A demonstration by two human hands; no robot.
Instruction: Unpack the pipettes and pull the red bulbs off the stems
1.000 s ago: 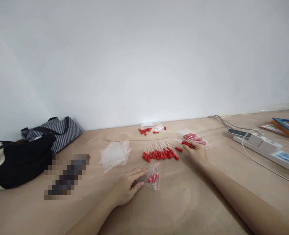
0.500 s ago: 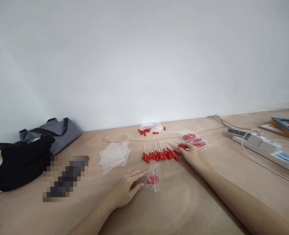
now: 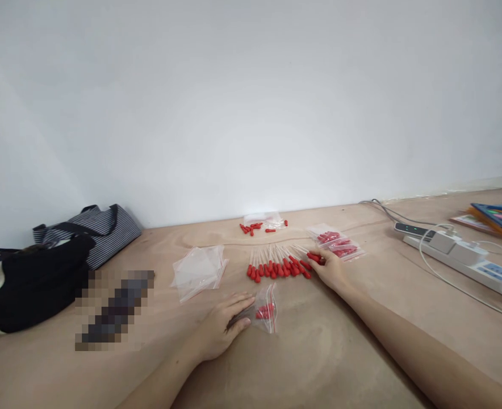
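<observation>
Just right of centre in the frame, a red-topped dropper (image 3: 314,257), pinched between thumb and fingertips of the right hand (image 3: 331,271), pale stem toward the upper left, at the right end of a fanned row of droppers (image 3: 273,272). In that row, red ends toward the bottom of the frame, stems toward the top. Just below centre, left hand (image 3: 225,325) palm down, thumb spread apart from fingers, at the edge of a small see-through bag (image 3: 264,312) with red ends inside; too hidden to tell whether gripped.

Possible trouble: a knock against neighbouring stems, spoiling the fan, from such tight spacing; a slip from the fingertips, from a hold on the red end alone; a sliding bag, from too light a left-hand touch.

Most in the way: filled bags (image 3: 340,247), just beyond the right hand. Left of centre, a loose stack of flat bags (image 3: 200,270). Above the row, loose red bulbs (image 3: 256,226) beside another bag (image 3: 257,217). Well apart from both hands: power strip (image 3: 475,266) at right, striped bag (image 3: 117,227) and black bag (image 3: 42,289) at left.
</observation>
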